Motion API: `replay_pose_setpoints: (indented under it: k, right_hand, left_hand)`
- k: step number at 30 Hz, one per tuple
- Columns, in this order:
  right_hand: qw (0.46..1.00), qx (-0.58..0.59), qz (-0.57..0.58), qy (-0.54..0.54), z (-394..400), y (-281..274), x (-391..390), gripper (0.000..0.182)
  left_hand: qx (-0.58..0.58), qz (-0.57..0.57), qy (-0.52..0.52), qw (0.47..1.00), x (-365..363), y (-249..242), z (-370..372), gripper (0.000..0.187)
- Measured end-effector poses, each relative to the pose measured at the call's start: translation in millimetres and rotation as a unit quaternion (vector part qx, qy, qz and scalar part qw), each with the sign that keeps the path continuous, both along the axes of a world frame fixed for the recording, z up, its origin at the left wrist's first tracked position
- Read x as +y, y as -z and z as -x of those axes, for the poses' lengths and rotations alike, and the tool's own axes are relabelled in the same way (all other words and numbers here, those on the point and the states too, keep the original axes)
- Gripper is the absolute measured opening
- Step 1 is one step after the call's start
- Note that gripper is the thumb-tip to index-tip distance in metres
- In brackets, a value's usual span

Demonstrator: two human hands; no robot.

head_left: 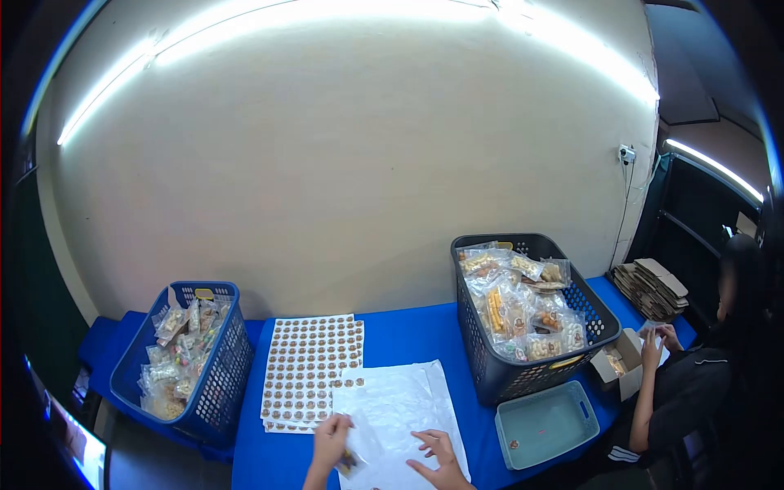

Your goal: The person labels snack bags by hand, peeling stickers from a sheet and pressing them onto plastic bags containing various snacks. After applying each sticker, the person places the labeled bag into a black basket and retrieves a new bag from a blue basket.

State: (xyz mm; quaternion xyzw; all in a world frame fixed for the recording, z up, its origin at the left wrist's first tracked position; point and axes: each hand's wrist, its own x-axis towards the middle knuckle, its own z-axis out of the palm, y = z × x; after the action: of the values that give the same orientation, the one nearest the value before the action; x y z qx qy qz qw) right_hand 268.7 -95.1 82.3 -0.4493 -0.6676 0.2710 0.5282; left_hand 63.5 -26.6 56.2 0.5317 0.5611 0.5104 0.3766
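My left hand (331, 443) pinches a small clear plastic packet (365, 441) with some dark contents near its bottom. It is above a white backing sheet (400, 392), which has only a few round stickers along its top left corner. To the right, over the same sheet, my right hand (439, 461) is open with its fingers apart and holds nothing. Beside the backing sheet, on the left, lie overlapping sheets of round brown stickers (306, 367) in rows.
A blue basket (233, 359) of snack packets stands at left. A larger dark basket (510, 380) of filled packets stands at right, behind a teal tray (547, 447). A co-worker (686, 392) handles something by a cardboard box (629, 359); flattened cartons (649, 290) lie behind.
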Motion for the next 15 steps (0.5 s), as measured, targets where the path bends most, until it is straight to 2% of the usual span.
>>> replay_pose_setpoints:
  k: [1, 2, 5, 6, 7, 8, 9, 11, 12, 13, 15]
  right_hand:
    - [0.998, -0.032, -0.045, -0.003, 3.3, -8.9, 2.3, 0.052]
    - [0.98, -0.12, -0.156, 0.002, 3.5, -13.2, 8.4, 0.042]
    - [0.978, -0.172, -0.105, -0.062, 1.0, -42.4, 13.7, 0.017]
    - [0.98, -0.149, -0.068, -0.109, -0.7, -18.2, 23.9, 0.018]
    - [0.975, -0.183, -0.075, -0.096, -1.4, -18.1, 25.6, 0.016]
    - [0.969, -0.217, -0.083, -0.084, -2.1, -20.7, 27.9, 0.014]
    - [0.961, -0.25, -0.09, -0.073, -2.8, -23.5, 30.3, 0.013]
    - [0.967, -0.225, -0.09, -0.073, -6.4, -25.1, 34.3, 0.011]
    - [0.97, -0.217, -0.071, -0.079, -9.5, -23.4, 36.4, 0.012]
    - [0.973, -0.209, -0.053, -0.083, -11.9, -20.9, 39.1, 0.013]
    - [0.979, -0.173, -0.038, -0.1, -10.8, -14.5, 42.7, 0.012]
  left_hand:
    - [0.005, 0.045, 0.055, 0.997, 0.8, 7.5, -8.7, 0.021]
    - [-0.034, 0.036, 0.098, 0.994, 1.7, 17.6, -20.4, 0.023]
    - [-0.028, 0.077, 0.248, 0.965, 8.8, 37.1, -36.1, 0.023]
    - [-0.054, 0.096, 0.264, 0.958, 9.9, 38.1, -41.4, 0.023]
    - [-0.08, 0.114, 0.278, 0.95, 10.9, 38.1, -44.7, 0.024]
    - [-0.033, 0.135, 0.304, 0.943, 13.2, 35.9, -43.7, 0.026]
    - [-0.024, 0.088, 0.307, 0.947, 12.9, 28.2, -43.6, 0.026]
    - [-0.005, -0.008, 0.311, 0.95, 10.2, 8.6, -43.8, 0.026]
    - [0.023, 0.008, 0.31, 0.95, 10.6, 4.1, -34.8, 0.026]
    - [-0.045, 0.023, 0.325, 0.944, 11.9, 6.9, -26.9, 0.025]
    - [-0.031, 0.038, 0.362, 0.931, 4.3, -5.0, -11.6, 0.033]
